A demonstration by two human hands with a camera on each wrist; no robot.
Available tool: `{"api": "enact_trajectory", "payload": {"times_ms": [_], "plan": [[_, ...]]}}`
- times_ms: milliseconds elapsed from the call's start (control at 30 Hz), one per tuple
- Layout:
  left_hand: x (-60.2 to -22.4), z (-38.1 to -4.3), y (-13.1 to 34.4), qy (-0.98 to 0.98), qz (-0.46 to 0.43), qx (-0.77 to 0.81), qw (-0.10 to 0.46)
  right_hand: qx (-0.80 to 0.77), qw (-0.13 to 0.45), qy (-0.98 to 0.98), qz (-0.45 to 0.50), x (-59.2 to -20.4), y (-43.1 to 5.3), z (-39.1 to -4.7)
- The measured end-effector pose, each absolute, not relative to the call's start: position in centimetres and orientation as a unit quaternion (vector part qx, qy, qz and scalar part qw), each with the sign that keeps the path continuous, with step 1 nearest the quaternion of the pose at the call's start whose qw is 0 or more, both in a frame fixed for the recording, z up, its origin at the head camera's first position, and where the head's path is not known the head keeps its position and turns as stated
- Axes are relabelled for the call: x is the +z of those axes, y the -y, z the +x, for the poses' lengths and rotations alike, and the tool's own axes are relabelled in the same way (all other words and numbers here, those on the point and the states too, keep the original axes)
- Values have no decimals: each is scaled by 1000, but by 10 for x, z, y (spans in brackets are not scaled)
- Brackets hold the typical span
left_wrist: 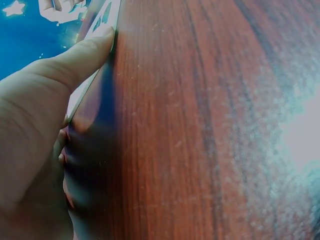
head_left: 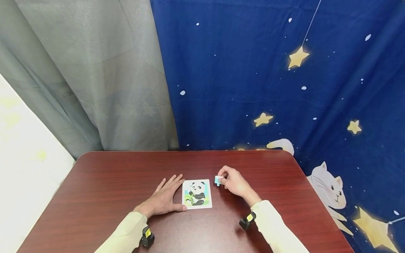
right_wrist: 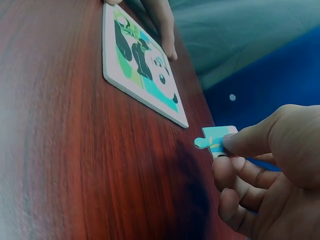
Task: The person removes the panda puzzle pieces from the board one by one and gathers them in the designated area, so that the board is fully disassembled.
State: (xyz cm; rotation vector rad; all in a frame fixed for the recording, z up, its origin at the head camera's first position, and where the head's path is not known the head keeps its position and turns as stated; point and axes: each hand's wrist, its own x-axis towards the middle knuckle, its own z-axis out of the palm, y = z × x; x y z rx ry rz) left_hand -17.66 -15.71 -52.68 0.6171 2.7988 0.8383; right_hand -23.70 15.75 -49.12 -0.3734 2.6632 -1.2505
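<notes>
A square puzzle board (head_left: 205, 206) with a white border and a panda picture lies flat on the table. My left hand (head_left: 162, 199) rests palm down at its left side, fingers spread, the thumb touching the board's near left corner. To the right of the board, my right hand (head_left: 235, 182) pinches a light blue puzzle piece (head_left: 217, 180) between thumb and fingers. In the right wrist view, the puzzle piece (right_wrist: 214, 136) shows a rounded knob pointing toward the board (right_wrist: 111, 70) and is held apart from it. The left wrist view shows the left thumb (left_wrist: 85, 57) against the board's edge.
The reddish-brown wooden table (head_left: 104, 182) runs back to a grey curtain (head_left: 126, 88) and a blue curtain (head_left: 227, 77) with stars and a white cat. A black wrist camera (head_left: 147, 237) sits on the left sleeve, another wrist camera (head_left: 246, 221) on the right.
</notes>
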Motion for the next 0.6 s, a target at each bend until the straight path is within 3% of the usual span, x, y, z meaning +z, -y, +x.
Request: {"api": "enact_trajectory", "payload": {"times_ms": [600], "plan": [[-527, -176, 159, -927, 212, 299, 75, -362, 84, -918, -139, -501, -162, -249]]}}
